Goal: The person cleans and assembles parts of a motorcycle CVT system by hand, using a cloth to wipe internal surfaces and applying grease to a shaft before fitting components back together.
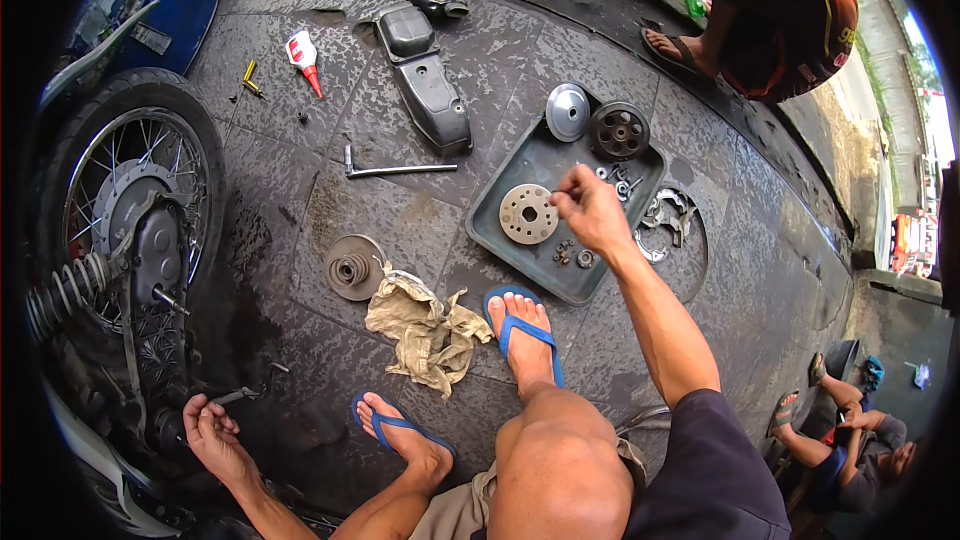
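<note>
My right hand (590, 208) is closed in a pinch above a grey tray (484, 223). Whatever is between its fingertips is hidden. Just left of it in the tray lies a round metal plate (528, 214) with holes. Also in the tray are a shiny pulley disc (568, 112), a dark clutch bell (619, 131), bolts (622, 183) and a nut (585, 258). My left hand (217, 440), fingers loosely bent and apart, is beside a lever (240, 395) low on the motorcycle's side. I see nothing held in it.
A rag (428, 335) and a pulley with a shaft (352, 268) lie near my feet. Farther off are a wrench (400, 171), an engine cover (425, 80) and a white bottle (303, 62). The motorcycle wheel (130, 190) stands left. Other people (790, 25) sit at right.
</note>
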### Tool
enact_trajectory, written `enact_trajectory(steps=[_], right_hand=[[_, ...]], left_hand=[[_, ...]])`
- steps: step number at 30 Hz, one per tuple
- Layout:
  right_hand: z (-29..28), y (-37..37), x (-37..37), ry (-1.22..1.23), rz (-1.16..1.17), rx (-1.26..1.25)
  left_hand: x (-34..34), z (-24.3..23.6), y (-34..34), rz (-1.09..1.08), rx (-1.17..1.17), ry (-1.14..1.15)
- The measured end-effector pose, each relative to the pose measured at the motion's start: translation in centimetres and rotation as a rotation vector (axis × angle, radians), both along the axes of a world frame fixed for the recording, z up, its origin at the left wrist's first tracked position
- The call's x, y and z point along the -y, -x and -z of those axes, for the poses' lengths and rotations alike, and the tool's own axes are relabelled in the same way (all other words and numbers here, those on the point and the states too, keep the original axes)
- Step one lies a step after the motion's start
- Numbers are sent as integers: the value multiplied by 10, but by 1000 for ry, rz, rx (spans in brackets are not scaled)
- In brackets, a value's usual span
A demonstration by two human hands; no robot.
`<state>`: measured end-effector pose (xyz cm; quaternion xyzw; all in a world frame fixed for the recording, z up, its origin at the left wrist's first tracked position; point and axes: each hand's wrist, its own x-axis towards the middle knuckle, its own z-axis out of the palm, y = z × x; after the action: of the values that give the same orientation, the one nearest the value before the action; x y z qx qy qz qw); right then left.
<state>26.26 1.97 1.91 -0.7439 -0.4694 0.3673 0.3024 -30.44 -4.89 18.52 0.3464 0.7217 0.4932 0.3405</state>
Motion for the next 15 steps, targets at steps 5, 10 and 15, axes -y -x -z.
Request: enact_trajectory(steps=[5, 10, 15], right_hand=[[-91, 205, -28, -410, -631, -351], [-143, 295, -28, -611, -825, -277], [-158, 334, -18, -781, -801, -207]], left_hand=[[-29, -10, -82, 455, -8, 248], [-47, -10, -105, 419, 258, 200], [-25, -17, -77, 259, 637, 116]])
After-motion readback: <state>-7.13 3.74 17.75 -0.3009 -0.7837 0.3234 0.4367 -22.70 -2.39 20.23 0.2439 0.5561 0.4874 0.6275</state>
